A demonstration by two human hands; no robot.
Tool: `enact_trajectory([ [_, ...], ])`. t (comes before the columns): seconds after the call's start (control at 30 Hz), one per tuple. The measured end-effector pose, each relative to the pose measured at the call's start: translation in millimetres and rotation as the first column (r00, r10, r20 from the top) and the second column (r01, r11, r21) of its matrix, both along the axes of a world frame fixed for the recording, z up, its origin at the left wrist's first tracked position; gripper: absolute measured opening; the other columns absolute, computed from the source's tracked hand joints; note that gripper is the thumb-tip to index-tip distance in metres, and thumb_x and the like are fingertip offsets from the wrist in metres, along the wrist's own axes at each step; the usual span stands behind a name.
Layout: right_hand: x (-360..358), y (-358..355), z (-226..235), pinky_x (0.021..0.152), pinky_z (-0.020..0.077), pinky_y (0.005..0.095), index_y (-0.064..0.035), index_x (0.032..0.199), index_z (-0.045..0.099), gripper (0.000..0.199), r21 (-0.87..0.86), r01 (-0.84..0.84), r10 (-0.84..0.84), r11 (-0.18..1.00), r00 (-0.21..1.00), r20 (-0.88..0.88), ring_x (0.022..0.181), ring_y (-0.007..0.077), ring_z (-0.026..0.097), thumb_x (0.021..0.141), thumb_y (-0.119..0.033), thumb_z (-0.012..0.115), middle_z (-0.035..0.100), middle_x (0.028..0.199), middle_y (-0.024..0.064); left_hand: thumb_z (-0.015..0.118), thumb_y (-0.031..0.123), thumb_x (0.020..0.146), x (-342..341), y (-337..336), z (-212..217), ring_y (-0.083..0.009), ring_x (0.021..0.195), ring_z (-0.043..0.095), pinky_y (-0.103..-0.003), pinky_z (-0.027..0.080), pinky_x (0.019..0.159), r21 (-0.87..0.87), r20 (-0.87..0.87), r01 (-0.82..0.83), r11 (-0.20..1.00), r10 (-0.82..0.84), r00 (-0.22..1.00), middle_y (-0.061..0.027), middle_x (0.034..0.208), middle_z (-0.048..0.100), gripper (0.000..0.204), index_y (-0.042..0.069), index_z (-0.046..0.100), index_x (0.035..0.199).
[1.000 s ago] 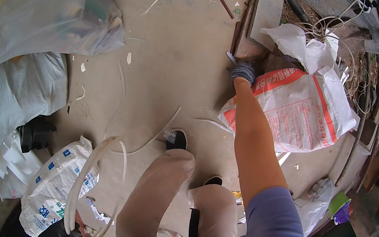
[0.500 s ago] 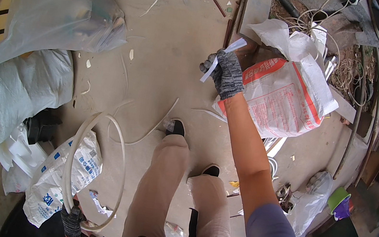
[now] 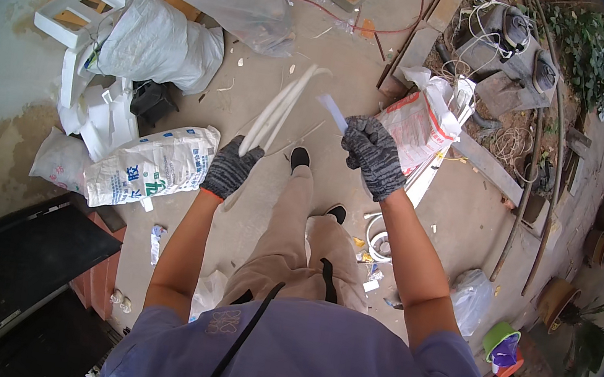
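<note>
Holding in the left grip, closed around it: white looped tubing, extending above and below. Pinching in the right grip, fingers curled: a pale strip, pointing up-left, apart from the tubing. Also including a red-and-white sack near the right grip and a white printed sack near the left.

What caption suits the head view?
Gloved left hand grips bundled white tubing; gloved right hand holds a pale strip above littered floor.

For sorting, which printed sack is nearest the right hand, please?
The red-banded sack, beyond the right hand; blue-printed sack and pink-marked sack lie left.
</note>
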State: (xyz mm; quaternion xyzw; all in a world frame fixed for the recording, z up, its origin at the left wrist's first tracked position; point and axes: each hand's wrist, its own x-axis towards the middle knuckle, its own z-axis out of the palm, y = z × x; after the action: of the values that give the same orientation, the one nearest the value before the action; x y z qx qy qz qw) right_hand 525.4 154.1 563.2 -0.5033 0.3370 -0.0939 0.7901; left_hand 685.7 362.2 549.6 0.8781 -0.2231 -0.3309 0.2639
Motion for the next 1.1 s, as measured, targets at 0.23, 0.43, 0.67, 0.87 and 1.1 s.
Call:
enact_trajectory([
  [0.23,27,43,83,0.065,0.0433,0.0388,-0.0032,0.078,0.051,0.017,-0.899,-0.348,0.089,0.266,0.937,-0.337,0.073,0.0315,0.054,0.072,-0.019,0.049,0.055,0.076,0.0165,0.056,0.038,0.072,-54,-47,78,-0.0339,0.08,0.055,-0.04,0.043,0.069,0.121,0.114,0.466,0.877,-0.478,0.871,-0.0211,0.091,0.056,0.063,0.003,0.03,0.117],
  [0.43,18,61,99,0.066,0.0432,0.0372,-0.0048,0.077,0.056,0.022,-0.749,-0.6,0.203,0.28,0.8,-0.564,0.073,0.0297,0.055,0.071,-0.026,0.055,0.056,0.078,0.0158,0.056,0.036,0.072,-63,-28,121,-0.0325,0.079,0.056,-0.04,0.044,0.068,0.103,0.219,0.574,0.812,-0.582,0.783,-0.02,0.094,0.055,0.078,0.008,0.01,0.129],
  [0.67,19,96,123,0.069,0.0436,0.033,-0.0036,0.093,0.05,0.038,-0.673,-0.355,0.173,0.649,0.93,-0.324,0.074,0.0274,0.056,0.064,-0.02,0.067,0.057,0.08,0.014,0.05,0.041,0.074,-35,11,122,-0.0298,0.082,0.055,-0.038,0.042,0.074,0.035,0.285,0.705,0.709,-0.683,0.673,-0.015,0.091,0.057,0.043,0.006,0.053,0.099],
  [0.87,-29,123,144,0.068,0.0428,0.0309,-0.0033,0.089,0.053,0.033,-0.871,-0.127,-0.098,0.475,0.976,-0.195,0.072,0.0222,0.053,0.067,-0.024,0.065,0.055,0.077,0.0114,0.048,0.042,0.075,-26,27,137,-0.0309,0.079,0.055,-0.038,0.043,0.071,0.018,0.339,0.711,0.703,-0.673,0.657,-0.0161,0.086,0.058,0.043,0.005,0.054,0.097],
  [1.1,-47,152,157,0.064,0.0429,0.0369,-0.004,0.078,0.058,0.019,-0.896,-0.163,-0.252,0.412,0.925,-0.284,0.071,0.0313,0.054,0.075,-0.023,0.054,0.057,0.074,0.0153,0.054,0.038,0.073,-23,33,137,-0.0332,0.081,0.055,-0.039,0.042,0.072,0.016,0.257,0.731,0.682,-0.71,0.656,-0.0204,0.089,0.056,0.063,0.005,0.032,0.122],
])
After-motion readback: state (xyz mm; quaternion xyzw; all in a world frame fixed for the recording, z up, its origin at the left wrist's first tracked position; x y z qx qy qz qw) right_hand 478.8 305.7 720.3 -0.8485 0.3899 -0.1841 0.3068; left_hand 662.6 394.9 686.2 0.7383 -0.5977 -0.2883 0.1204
